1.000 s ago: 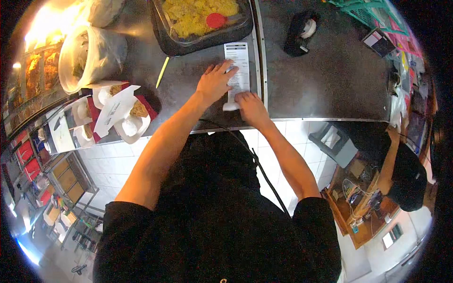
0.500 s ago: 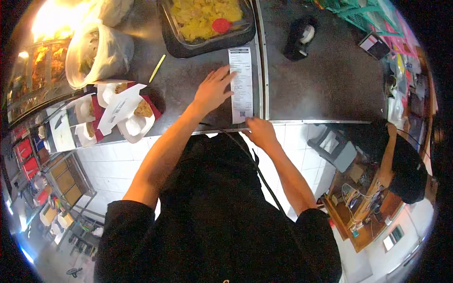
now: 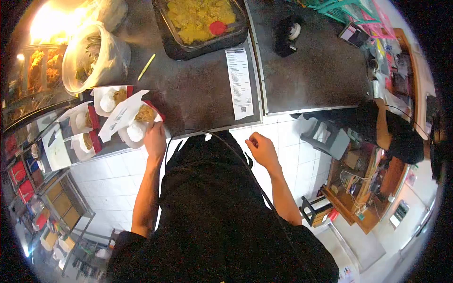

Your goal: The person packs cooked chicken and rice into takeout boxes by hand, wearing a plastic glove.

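Note:
My left hand (image 3: pixel 155 139) is at the right side of an open food box (image 3: pixel 137 129) holding white rice and a fried piece; its fingers are bent against the box edge, and whether they grip it is hidden. My right hand (image 3: pixel 262 149) hangs in front of the counter edge, fingers curled in, with nothing visible in it. A long printed receipt (image 3: pixel 239 82) lies flat on the dark counter (image 3: pixel 188 94), apart from both hands. More open boxes (image 3: pixel 111 97) with similar food stand beside the first.
A clear tub (image 3: pixel 96 59) and a yellow pen (image 3: pixel 146 67) are at the left. A tray of yellow food (image 3: pixel 200 21) is at the back. A black tape dispenser (image 3: pixel 289 37) stands on the right counter. Another person's arm (image 3: pixel 382 125) shows at the far right.
My left hand has left the receipt and moved left to the food box. My right hand has come away from the receipt's lower end and curled. The view has shifted slightly.

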